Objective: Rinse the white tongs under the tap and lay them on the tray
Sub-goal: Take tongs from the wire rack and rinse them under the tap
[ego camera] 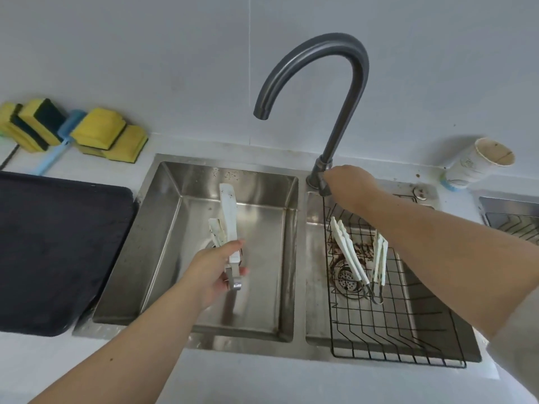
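Note:
My left hand (217,268) grips a pair of white tongs (228,220) by the metal hinge end, holding them over the left sink basin (262,217) with the tips pointing away from me. The grey curved tap (315,68) arches above, its spout over the left basin; no water is visible. My right hand (348,182) rests on the tap's handle at its base. A dark tray (58,246) lies on the counter to the left of the sink.
Two more pairs of white tongs (350,255) stand in a black wire rack (393,316) in the right basin. Yellow sponges (99,132) and a blue brush sit at the back left. A paper cup (478,161) lies tipped at the back right.

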